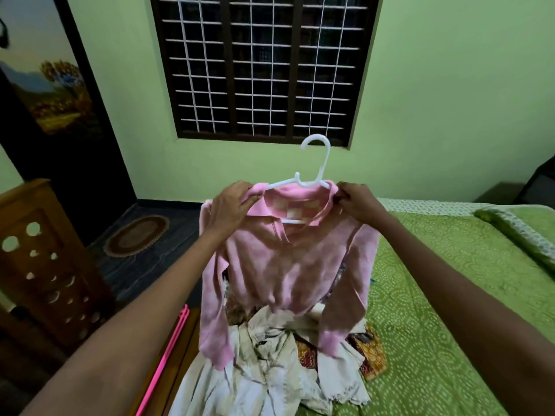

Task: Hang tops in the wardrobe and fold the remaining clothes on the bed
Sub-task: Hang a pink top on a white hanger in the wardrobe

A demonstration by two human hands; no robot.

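A pink long-sleeved top (pixel 288 268) hangs in the air on a white plastic hanger (pixel 315 163), above the bed. My left hand (pixel 231 205) grips the top's left shoulder by the collar. My right hand (pixel 357 199) pinches the right shoulder at the hanger's arm. The hanger's hook stands free above the collar. Below the top lies a heap of clothes (pixel 270 370): pale cream garments and a patterned orange-brown cloth (pixel 372 355). They rest on the bed's green patterned cover (pixel 435 310).
A pink hanger (pixel 165 355) lies at the bed's left edge. A carved wooden cabinet (pixel 45 259) stands at the left, with an oval mat (pixel 136 235) on the dark floor behind it. A barred window (pixel 261 67) is straight ahead. A green pillow (pixel 516 232) lies far right.
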